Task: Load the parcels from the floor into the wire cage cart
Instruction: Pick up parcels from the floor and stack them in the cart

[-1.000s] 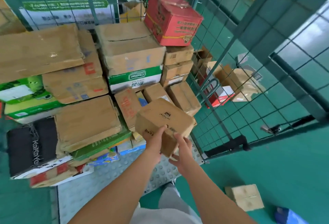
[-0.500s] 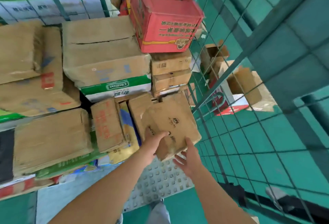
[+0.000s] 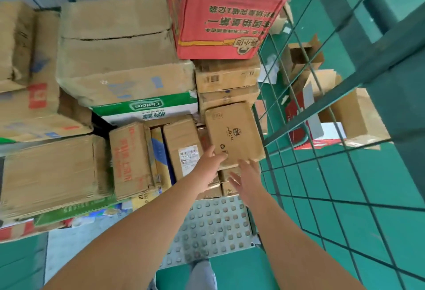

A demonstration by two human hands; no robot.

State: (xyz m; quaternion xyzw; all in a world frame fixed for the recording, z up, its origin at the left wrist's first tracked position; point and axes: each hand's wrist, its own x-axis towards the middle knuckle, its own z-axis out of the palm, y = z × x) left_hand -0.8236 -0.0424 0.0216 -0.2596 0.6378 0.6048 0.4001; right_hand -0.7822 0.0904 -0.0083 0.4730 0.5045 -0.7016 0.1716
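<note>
Far to the left of the hands, plain brown cartons were stacked in the wire cage cart (image 3: 310,128), one (image 3: 36,103) carrying a red patch whose print was too blurred to read. Nearer, up and to the left of the left hand, a white and green box (image 3: 147,110) showed the word "Cestbon" upside down. Just left of that hand stood an upright carton (image 3: 130,158) with red lettering I could not make out, and beside it a carton (image 3: 181,149) with a white shipping label. The left hand (image 3: 212,160) pinched the near corner of the small brown parcel (image 3: 234,135), thumb on top; the parcel, printed "JELLYCAT" with a recycling mark, rested on stacked cartons against the cage's green mesh side. The right hand (image 3: 247,179) hovered just below it, fingers spread and holding nothing. High above both hands sat a red box (image 3: 225,13) with inverted Chinese characters. To the right, beyond the mesh, loose cardboard (image 3: 354,114) lay on the green floor.
</note>
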